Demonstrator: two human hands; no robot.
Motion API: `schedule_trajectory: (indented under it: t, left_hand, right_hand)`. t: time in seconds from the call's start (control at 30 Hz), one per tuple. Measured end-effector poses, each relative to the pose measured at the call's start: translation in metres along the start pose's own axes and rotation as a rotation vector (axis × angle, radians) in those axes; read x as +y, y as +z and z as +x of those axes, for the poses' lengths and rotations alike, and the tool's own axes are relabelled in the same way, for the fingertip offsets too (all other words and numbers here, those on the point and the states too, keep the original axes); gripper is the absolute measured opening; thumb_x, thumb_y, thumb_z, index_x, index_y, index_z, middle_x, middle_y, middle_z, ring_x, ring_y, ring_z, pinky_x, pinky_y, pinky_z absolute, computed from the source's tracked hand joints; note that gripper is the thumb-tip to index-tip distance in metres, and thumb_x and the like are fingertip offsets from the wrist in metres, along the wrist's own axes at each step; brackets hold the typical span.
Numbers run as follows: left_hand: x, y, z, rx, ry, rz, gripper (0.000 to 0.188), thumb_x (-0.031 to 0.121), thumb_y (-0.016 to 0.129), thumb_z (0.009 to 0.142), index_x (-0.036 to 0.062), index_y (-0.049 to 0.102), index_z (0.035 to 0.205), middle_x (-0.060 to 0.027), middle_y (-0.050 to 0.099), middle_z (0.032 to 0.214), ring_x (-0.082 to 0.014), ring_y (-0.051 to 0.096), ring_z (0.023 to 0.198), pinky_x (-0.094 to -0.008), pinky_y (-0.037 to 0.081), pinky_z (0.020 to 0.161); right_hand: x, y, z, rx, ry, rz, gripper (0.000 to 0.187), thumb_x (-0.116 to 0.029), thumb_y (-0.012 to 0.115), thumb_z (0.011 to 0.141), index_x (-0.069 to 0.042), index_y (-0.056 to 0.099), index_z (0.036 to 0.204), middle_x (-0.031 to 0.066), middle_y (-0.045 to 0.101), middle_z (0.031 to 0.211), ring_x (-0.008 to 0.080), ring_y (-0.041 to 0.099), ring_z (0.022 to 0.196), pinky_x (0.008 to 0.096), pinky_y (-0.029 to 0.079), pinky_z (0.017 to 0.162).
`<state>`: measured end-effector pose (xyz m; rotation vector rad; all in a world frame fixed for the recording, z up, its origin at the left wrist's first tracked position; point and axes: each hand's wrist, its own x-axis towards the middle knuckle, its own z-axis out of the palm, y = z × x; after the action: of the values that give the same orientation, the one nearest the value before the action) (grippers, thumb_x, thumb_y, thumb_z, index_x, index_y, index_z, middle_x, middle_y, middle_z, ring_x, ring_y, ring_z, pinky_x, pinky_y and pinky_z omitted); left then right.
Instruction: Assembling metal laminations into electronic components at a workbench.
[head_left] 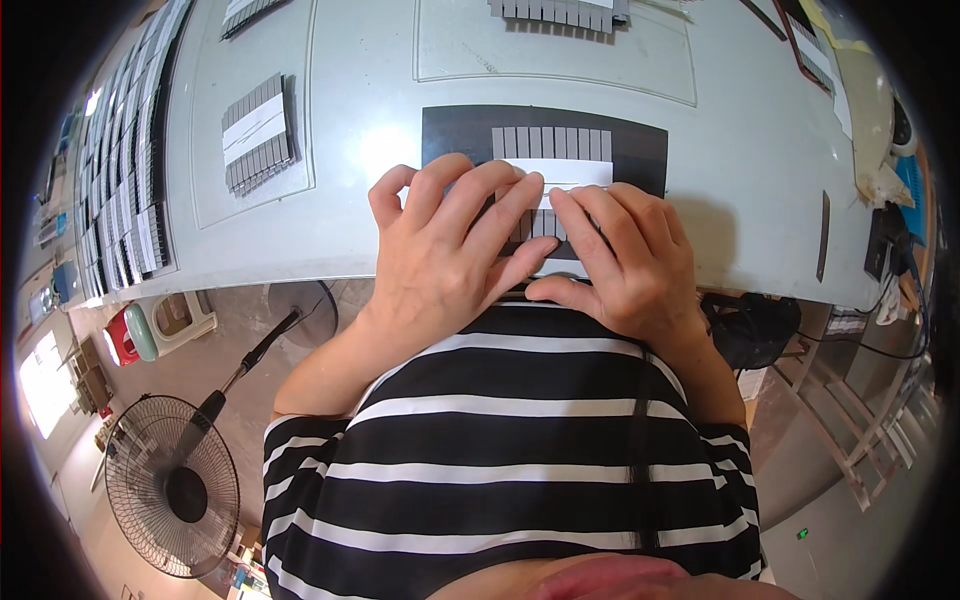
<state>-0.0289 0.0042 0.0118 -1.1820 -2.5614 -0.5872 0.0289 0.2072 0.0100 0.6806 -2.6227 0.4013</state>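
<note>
In front of me a bundle of grey slatted strips (pixel 553 143) lies on a black mat (pixel 640 150), with a white paper band (pixel 570 172) across its middle. My left hand (pixel 440 240) bends its fingers over the band from the left, fingertips pressed to the paper and thumb low over the near slats. From the right, my right hand (pixel 635 250) sets its bunched fingertips on the same band, close to the left fingertips; its thumb points inward near the table edge. Part of the near half of the bundle is hidden under my fingers.
Another banded grey bundle (pixel 258 135) lies at the left, and one more (pixel 560 12) at the far side. Rows of stacked bundles (pixel 130 150) line the table's left end. A thin dark strip (pixel 823 235) lies at the right. A standing fan (pixel 172 487) is at the lower left.
</note>
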Motion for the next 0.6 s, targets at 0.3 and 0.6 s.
schedule_trajectory:
  t: [0.3, 0.6]
  left_hand:
    - [-0.0003, -0.0009, 0.0013, -0.024, -0.039, -0.062, 0.045, 0.036, 0.077, 0.080, 0.0166, 0.069, 0.120, 0.0007, 0.061, 0.115, -0.0234, 0.052, 0.108, -0.0398, 0.031, 0.096]
    - [0.0003, 0.0022, 0.0002, -0.009, 0.030, 0.002, 0.045, 0.038, 0.070, 0.086, 0.0098, 0.066, 0.121, 0.0012, 0.060, 0.112, -0.0182, 0.053, 0.105, -0.0405, 0.028, 0.096]
  right_hand:
    - [-0.0001, 0.0000, 0.0023, -0.026, -0.010, 0.004, 0.063, -0.053, 0.073, 0.076, -0.001, 0.068, 0.111, 0.0063, 0.056, 0.106, 0.0223, 0.054, 0.100, 0.0339, 0.046, 0.082]
    - [-0.0030, -0.0011, -0.0002, -0.058, 0.027, 0.004, 0.064, -0.057, 0.070, 0.079, -0.004, 0.069, 0.115, 0.0068, 0.059, 0.113, 0.0267, 0.056, 0.101, 0.0378, 0.048, 0.082]
